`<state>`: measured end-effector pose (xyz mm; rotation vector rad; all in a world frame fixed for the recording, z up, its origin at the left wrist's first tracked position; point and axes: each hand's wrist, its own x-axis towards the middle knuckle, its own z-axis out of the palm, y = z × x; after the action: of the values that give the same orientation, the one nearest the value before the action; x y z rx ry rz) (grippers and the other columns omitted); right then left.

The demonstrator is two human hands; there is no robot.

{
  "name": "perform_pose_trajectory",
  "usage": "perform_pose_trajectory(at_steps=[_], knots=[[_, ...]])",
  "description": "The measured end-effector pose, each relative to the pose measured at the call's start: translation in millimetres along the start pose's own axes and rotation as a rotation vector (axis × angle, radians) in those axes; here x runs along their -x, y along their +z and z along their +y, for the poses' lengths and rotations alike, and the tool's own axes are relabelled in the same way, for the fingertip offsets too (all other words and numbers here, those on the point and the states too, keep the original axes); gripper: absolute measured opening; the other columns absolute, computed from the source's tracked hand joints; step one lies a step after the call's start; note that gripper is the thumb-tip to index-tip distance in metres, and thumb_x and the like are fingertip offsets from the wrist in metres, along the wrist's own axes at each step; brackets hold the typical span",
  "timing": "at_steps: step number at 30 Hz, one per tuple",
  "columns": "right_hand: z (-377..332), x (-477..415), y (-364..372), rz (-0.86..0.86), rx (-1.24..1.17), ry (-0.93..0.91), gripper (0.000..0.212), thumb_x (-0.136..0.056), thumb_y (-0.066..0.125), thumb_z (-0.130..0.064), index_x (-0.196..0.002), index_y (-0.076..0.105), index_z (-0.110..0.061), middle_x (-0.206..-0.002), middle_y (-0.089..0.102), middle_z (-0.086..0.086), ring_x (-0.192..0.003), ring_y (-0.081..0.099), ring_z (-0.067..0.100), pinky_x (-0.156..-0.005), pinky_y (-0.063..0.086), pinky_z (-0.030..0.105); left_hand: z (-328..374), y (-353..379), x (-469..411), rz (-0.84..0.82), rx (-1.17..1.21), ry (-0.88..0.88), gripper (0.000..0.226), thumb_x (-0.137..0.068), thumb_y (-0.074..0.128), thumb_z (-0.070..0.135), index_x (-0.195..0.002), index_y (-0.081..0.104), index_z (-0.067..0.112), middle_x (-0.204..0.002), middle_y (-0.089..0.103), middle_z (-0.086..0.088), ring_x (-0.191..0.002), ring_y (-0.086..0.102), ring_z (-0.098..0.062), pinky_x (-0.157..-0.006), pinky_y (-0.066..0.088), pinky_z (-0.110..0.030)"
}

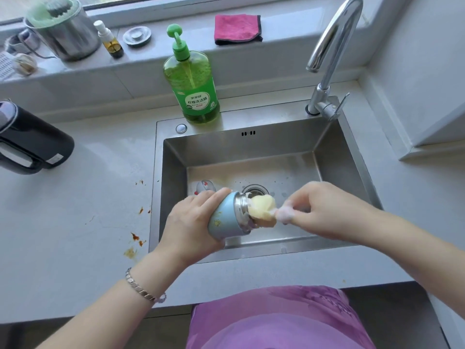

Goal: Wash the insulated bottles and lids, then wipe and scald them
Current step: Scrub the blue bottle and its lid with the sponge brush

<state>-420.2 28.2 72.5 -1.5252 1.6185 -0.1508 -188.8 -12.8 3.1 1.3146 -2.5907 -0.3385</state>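
Steel sink (pixel 176 172), left grip (pixel 191 222) around blue bottle (pixel 224 217), sponge (pixel 261 210) at mouth

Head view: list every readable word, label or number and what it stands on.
"柠檬洗洁精": label on the green dish-soap pump bottle.
Smaller print on that label: too blurred to read.
Sticker on the black kettle: too small to read.
Blue insulated bottle: cartoon print, no legible words.

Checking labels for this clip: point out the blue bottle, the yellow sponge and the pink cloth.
blue bottle (pixel 222 217): head view, blue side wall.
yellow sponge (pixel 260 207): head view, its middle.
pink cloth (pixel 236 28): head view, centre of fold.
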Motion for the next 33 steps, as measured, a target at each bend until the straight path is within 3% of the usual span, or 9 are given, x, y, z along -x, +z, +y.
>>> perform_pose_trajectory(at_steps=[6,10,17,19,21,24,28,31,33], knots=[[14.3,-2.0,5.3,0.011,-0.058,0.043,0.028,-0.081,0.061,-0.040,-0.064,0.069,-0.019,-0.047,0.046,-0.006,-0.045,0.037,0.006,-0.053,0.030,0.026,-2.9,-3.4,2.2,0.116,0.006,0.047,0.074,-0.045,0.067,0.029,-0.118,0.052,0.026,-0.098,0.066,0.005,-0.074,0.059,-0.024,-0.061,0.049,-0.031],[0.7,-1.2,6.6,-0.008,-0.009,-0.030,0.031,-0.080,0.057,-0.047,-0.063,0.068,-0.023,-0.053,0.050,0.003,-0.049,0.037,0.009,-0.054,0.030,0.028,-0.2,5.9,9.7,0.060,0.035,0.021,0.076,-0.045,0.065,0.032,-0.119,0.048,0.028,-0.098,0.065,0.005,-0.075,0.061,-0.025,-0.061,0.051,-0.035],[3.5,-4.1,22.3,0.064,-0.048,-0.010,0.037,-0.086,0.056,-0.039,-0.063,0.059,-0.012,-0.051,0.034,-0.004,-0.047,0.028,0.011,-0.050,0.024,0.027,-2.4,2.2,3.9,0.057,0.161,-0.125,0.078,-0.048,0.072,0.045,-0.120,0.044,0.036,-0.101,0.063,0.010,-0.083,0.060,-0.019,-0.066,0.049,-0.032],[-0.5,-1.4,15.3,-0.030,-0.041,-0.016,0.027,-0.089,0.054,-0.031,-0.066,0.059,-0.016,-0.052,0.044,-0.005,-0.042,0.035,0.008,-0.045,0.029,0.021,0.7,4.2,5.8,0.022,0.247,-0.212,0.079,-0.047,0.073,0.050,-0.121,0.044,0.040,-0.102,0.061,0.015,-0.086,0.057,-0.011,-0.071,0.047,-0.028],[-1.7,0.8,-5.1,-0.198,-0.076,-0.014,0.013,-0.087,0.053,-0.016,-0.086,0.064,-0.023,-0.067,0.062,-0.006,-0.051,0.052,0.001,-0.056,0.043,0.015,2.8,6.2,7.3,0.012,0.299,-0.263,0.077,-0.048,0.072,0.051,-0.119,0.044,0.042,-0.101,0.060,0.017,-0.086,0.055,-0.008,-0.072,0.047,-0.026],[6.9,6.7,-32.6,-0.260,-0.264,-0.030,0.046,-0.081,0.060,0.003,-0.111,0.057,-0.031,-0.096,0.069,-0.010,-0.079,0.069,0.004,-0.069,0.050,0.016,2.3,12.0,8.7,0.039,0.270,-0.184,0.074,-0.047,0.073,0.042,-0.116,0.043,0.039,-0.097,0.061,0.013,-0.083,0.058,-0.014,-0.069,0.051,-0.033],[20.5,12.3,-39.9,-0.139,-0.524,-0.065,0.047,-0.074,0.066,0.015,-0.104,0.065,-0.021,-0.097,0.072,-0.002,-0.083,0.071,0.017,-0.072,0.055,0.022,4.6,18.0,10.2,0.052,0.322,-0.220,0.075,-0.048,0.074,0.038,-0.116,0.045,0.036,-0.097,0.061,0.009,-0.083,0.059,-0.018,-0.068,0.052,-0.035],[23.4,10.5,-28.3,-0.143,-0.479,-0.043,0.043,-0.072,0.066,0.015,-0.096,0.068,-0.020,-0.087,0.073,-0.002,-0.075,0.071,0.012,-0.066,0.052,0.017,4.1,22.9,8.4,0.057,0.226,-0.136,0.072,-0.047,0.072,0.037,-0.114,0.046,0.033,-0.092,0.062,0.007,-0.077,0.059,-0.020,-0.063,0.050,-0.033],[21.8,6.5,-14.8,-0.174,-0.399,-0.029,0.041,-0.070,0.069,0.011,-0.090,0.069,-0.025,-0.084,0.074,-0.004,-0.076,0.070,0.008,-0.073,0.052,0.020,4.8,26.1,6.3,0.050,0.161,-0.042,0.069,-0.049,0.066,0.038,-0.114,0.048,0.029,-0.092,0.063,0.005,-0.074,0.058,-0.024,-0.061,0.048,-0.033]])
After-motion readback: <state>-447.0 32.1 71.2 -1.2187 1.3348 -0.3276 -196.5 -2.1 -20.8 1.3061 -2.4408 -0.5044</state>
